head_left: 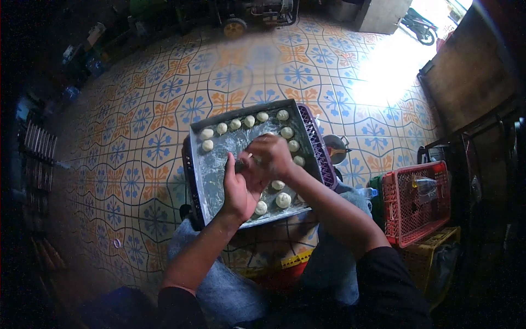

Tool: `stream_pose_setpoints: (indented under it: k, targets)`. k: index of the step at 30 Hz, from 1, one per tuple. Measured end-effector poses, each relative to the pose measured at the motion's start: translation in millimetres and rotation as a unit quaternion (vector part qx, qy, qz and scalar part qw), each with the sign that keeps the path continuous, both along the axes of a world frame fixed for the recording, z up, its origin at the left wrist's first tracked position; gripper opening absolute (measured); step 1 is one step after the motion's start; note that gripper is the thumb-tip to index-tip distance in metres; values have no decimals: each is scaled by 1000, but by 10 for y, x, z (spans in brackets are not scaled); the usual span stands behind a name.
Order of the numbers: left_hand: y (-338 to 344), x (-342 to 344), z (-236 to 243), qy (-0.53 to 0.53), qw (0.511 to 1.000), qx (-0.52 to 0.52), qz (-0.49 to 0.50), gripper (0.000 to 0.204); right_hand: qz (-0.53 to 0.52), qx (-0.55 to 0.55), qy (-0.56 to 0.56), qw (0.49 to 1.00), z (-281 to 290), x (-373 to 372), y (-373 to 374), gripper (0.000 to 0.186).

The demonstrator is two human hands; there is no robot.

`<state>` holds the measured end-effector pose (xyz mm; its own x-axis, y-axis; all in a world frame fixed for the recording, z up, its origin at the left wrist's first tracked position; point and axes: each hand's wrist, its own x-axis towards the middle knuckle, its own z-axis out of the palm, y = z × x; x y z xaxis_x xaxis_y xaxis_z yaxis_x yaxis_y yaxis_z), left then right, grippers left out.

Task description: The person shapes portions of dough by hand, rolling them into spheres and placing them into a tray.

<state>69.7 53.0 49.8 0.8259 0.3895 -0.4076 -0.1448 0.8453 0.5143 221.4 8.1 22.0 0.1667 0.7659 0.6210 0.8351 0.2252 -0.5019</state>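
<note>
Over the middle of a floured metal tray (200, 183), my two hands are close together. My left hand (241, 192) is held palm up, with the thumb stretched out and the other fingers partly covered. Just above its palm, my right hand (272, 153) has its fingers curled and somewhat blurred. A small pale spot shows by the right fingertips; whether it is dough I cannot tell. Round pale dough balls line the tray: a row along the far side, including a dough ball (235, 124), more down the right side, and a larger dough ball (283, 200) near the front.
The tray rests on a purple crate (318, 142) before my knees. A metal pot (335, 149) stands right of it. Further right, a red crate (419, 203) sits on a yellow crate (433, 257). A wheeled machine (257, 13) stands beyond the patterned tile floor (159, 109).
</note>
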Motion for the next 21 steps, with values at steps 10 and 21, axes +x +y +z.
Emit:
stream_pose_setpoints:
  k: [10, 21]
  targets:
    - [161, 33, -58, -26, 991, 80, -107, 89, -11, -94, 787, 610, 16, 182, 48, 51]
    - [248, -177, 103, -183, 977, -25, -104, 85, -6, -1, 225, 974, 94, -219, 41, 40]
